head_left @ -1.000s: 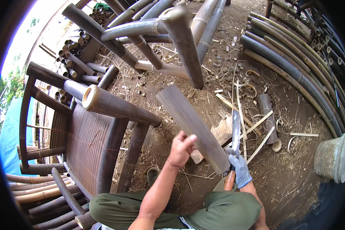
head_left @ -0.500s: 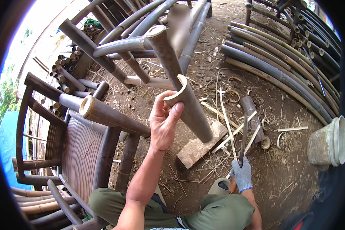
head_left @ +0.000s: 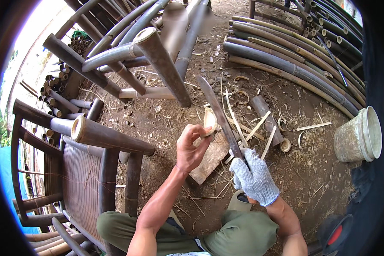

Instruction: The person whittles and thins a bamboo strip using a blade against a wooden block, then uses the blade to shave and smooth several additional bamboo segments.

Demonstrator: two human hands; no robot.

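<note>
In my bare left hand is a split piece of bamboo, pinched between thumb and fingers near its edge. Its pale hollow side shows, and its lower end is hard to make out. Just below lies a rough wooden block on the dirt. My right hand, in a grey knit glove, grips a machete by the handle. The long dark blade points up and away, close to the right of the bamboo piece; from this angle I cannot tell whether they touch.
A bamboo chair stands at my left, with another bamboo frame ahead. Long bamboo poles lie at the far right, near a dirty white bucket. Pale strips and a short bamboo tube litter the ground.
My right hand has lifted the machete from beside my foot toward the bamboo piece. The left hand has lowered and turned the piece, which earlier leaned tall above the block. The view has shifted slightly.
</note>
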